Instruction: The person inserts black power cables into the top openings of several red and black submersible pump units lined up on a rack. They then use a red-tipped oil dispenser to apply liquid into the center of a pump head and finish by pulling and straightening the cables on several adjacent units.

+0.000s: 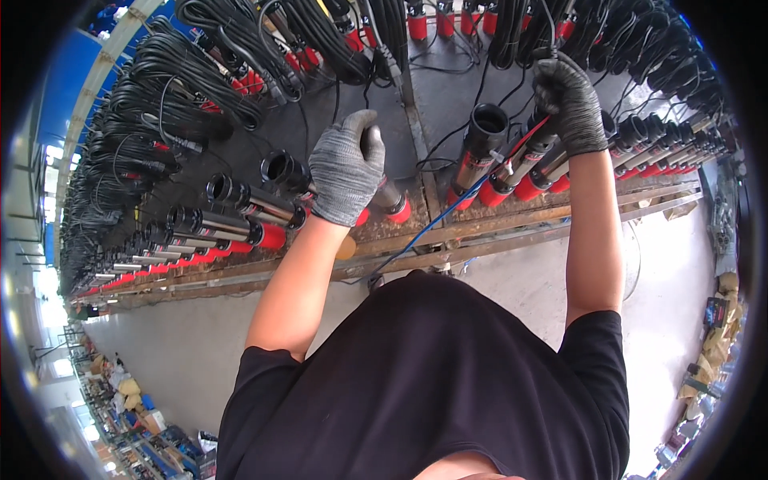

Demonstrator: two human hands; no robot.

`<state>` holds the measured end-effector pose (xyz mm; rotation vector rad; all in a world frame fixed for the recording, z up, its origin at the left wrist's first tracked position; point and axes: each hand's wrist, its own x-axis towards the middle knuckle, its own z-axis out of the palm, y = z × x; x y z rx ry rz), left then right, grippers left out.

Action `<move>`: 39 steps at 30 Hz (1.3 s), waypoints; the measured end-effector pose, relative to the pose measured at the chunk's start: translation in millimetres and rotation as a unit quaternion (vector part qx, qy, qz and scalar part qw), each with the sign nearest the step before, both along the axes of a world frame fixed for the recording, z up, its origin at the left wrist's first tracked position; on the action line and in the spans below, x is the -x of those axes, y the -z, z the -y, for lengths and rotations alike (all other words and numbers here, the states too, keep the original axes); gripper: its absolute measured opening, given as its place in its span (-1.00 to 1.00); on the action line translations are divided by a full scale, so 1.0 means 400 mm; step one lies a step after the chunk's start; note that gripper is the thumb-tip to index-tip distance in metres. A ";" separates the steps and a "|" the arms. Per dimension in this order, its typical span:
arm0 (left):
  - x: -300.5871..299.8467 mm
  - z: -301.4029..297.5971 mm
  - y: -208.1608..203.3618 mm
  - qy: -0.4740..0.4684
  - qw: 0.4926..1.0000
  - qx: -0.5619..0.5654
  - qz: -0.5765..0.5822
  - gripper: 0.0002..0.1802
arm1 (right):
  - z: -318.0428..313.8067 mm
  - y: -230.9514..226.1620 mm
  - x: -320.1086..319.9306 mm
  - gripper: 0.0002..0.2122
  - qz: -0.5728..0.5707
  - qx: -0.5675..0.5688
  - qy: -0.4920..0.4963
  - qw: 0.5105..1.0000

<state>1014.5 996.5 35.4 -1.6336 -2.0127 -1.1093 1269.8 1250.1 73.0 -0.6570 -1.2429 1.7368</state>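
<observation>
My right hand (570, 104), in a grey knitted glove, is raised at the right with its fingers pinched on a grey cable (552, 28) that comes down from the far side. A red lead (528, 138) runs up under this hand, joining a blue lead (436, 222) near a small white connector (498, 157). My left hand (348, 168), gloved alike, hangs over the near bench edge, half curled, thumb and forefinger apart and nothing seen between them. Below it stands a steel cylinder (392, 200) with a red end, partly hidden. Beside it lies a black-collared cylinder (282, 170).
Rows of similar cylinders (212, 222) line the bench's wooden near edge (480, 226) on both sides. Coiled black cables (172, 76) crowd the far side. Loose cables cross the dark bench top (440, 96). Boxes and parts (136, 400) lie on the floor at lower left.
</observation>
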 end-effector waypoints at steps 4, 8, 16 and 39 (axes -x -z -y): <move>-0.002 -0.002 0.009 -0.007 1.000 -0.005 0.002 -0.77 | -0.026 0.025 -0.012 -0.78 -0.033 -0.020 -0.044 0.998; 0.003 -0.004 0.018 -0.004 1.000 -0.022 0.015 -0.78 | -0.001 0.012 -0.005 -0.83 -0.024 -0.026 -0.040 0.999; -0.069 0.089 -0.018 0.053 0.993 0.050 0.097 -0.89 | 0.010 0.008 -0.018 -0.74 -0.026 -0.012 -0.056 0.998; -0.103 0.215 0.035 0.133 0.988 0.013 0.081 -0.96 | 0.007 0.007 0.002 -0.69 0.056 0.014 0.033 0.998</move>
